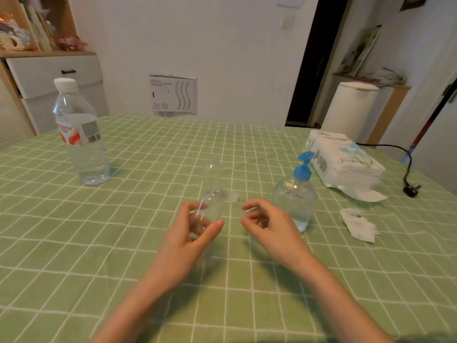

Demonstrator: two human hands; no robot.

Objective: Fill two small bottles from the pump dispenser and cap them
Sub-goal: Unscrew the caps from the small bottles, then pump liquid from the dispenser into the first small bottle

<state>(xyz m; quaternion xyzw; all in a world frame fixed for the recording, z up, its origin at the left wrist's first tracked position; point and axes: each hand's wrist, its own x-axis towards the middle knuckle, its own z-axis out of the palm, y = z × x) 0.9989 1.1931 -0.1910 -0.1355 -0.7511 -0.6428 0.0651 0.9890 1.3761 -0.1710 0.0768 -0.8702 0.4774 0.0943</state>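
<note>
Left hand (188, 241) holds small bottle (212, 206); dispenser (294, 194) nearly empty.

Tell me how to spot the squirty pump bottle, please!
Look at the table with the green checked cloth. On its right side, next to the white tissue pack and just beyond the right hand, stands the pump dispenser. It is the only bottle with a bright blue pump top.
</note>
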